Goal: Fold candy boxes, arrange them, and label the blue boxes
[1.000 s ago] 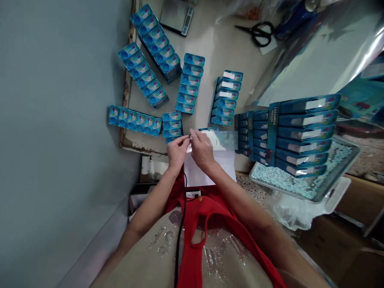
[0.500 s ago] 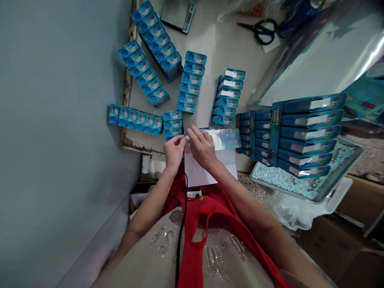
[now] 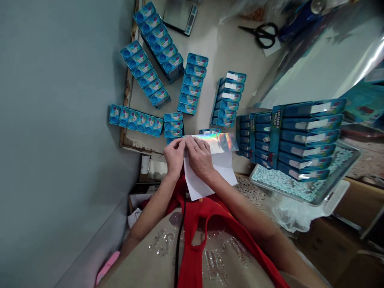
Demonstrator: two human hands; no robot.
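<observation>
My left hand (image 3: 174,157) is closed in a pinch at the left end of a shiny holographic strip (image 3: 223,143). Beside it, my right hand (image 3: 199,156) lies over the strip, its fingers together and their tips meeting the left hand's at the corner. What sits exactly between the fingertips is hidden. White paper (image 3: 210,173) hangs below the strip toward my lap, creased and bent. Just beyond the hands stand a short row of blue candy boxes (image 3: 173,125) and a partly covered blue box (image 3: 211,131).
Rows of blue boxes (image 3: 192,82) cover the table, several with white labels (image 3: 231,85) on top. At right are stacked blue boxes (image 3: 309,138) above a tray (image 3: 255,180) of small pale-blue pieces. Black scissors (image 3: 264,34) and a scale (image 3: 180,16) lie at the back.
The fingertips have come together at the strip's left end. The strip has dropped and tilted slightly, showing rainbow glare, and the white paper hangs lower over the lap.
</observation>
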